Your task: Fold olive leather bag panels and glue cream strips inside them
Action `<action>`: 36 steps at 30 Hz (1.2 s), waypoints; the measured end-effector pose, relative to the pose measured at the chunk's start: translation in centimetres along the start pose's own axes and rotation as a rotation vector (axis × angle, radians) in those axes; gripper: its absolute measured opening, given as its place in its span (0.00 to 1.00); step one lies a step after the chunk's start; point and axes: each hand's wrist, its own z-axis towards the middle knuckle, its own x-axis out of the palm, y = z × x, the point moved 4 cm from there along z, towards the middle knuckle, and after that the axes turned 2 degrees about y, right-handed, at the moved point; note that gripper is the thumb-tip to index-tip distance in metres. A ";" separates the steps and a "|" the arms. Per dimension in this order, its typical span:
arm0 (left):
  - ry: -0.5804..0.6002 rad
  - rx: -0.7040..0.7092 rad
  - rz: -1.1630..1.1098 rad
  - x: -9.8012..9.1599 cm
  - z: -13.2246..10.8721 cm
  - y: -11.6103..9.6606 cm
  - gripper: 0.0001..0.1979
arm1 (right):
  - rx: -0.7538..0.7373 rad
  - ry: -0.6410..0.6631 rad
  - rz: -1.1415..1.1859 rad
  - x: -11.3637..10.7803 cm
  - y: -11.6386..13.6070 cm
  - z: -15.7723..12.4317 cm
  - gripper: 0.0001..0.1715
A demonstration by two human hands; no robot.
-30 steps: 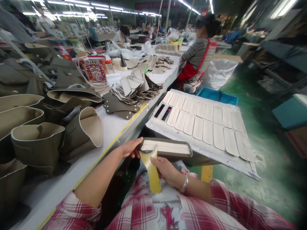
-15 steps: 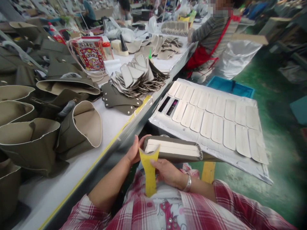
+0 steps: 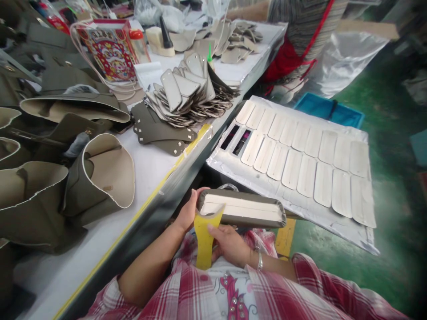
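A dark olive bag piece (image 3: 247, 210) with a long, cream-coloured rounded base faces up in front of my body. My left hand (image 3: 187, 213) grips its left end, the thumb up along the side and the other fingers hidden behind. In my right hand (image 3: 229, 245) is a flat yellow scraper (image 3: 204, 240) with a curved, two-pointed upper end, pinched between thumb and fingers. The scraper's upper right point lies over the left part of the cream base; whether it presses on it I cannot tell.
On the right, a white board (image 3: 287, 189) carries rows of cream rounded strips (image 3: 307, 178). The table (image 3: 160, 178) at left holds olive bag bodies (image 3: 106, 173), stacked grey leather pieces (image 3: 187, 93) and a red patterned box (image 3: 108, 51). Beyond stands a person with a striped sleeve (image 3: 287, 20).
The yellow scraper has tilted, its upper end shifting slightly right and its lower end left. My view has dipped and moved closer to the table; my left hand keeps its hold.
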 end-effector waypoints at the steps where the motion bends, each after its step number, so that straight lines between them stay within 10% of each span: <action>1: -0.019 -0.003 0.038 0.0 0.1 0.0 0.29 | 0.007 0.010 -0.002 -0.2 0.1 0.0 0.22; 20: -0.233 0.094 0.577 0.4 0.5 -1.5 0.25 | 0.031 -0.008 -0.063 -1.9 1.4 -0.4 0.29; 28: -0.078 0.386 1.683 3.4 0.8 -4.0 0.23 | 0.077 -0.169 -0.025 -1.3 1.0 -1.3 0.15; 36: 0.081 0.593 1.816 5.5 2.1 -2.3 0.19 | 0.101 -0.144 -0.062 -3.0 0.5 -0.9 0.13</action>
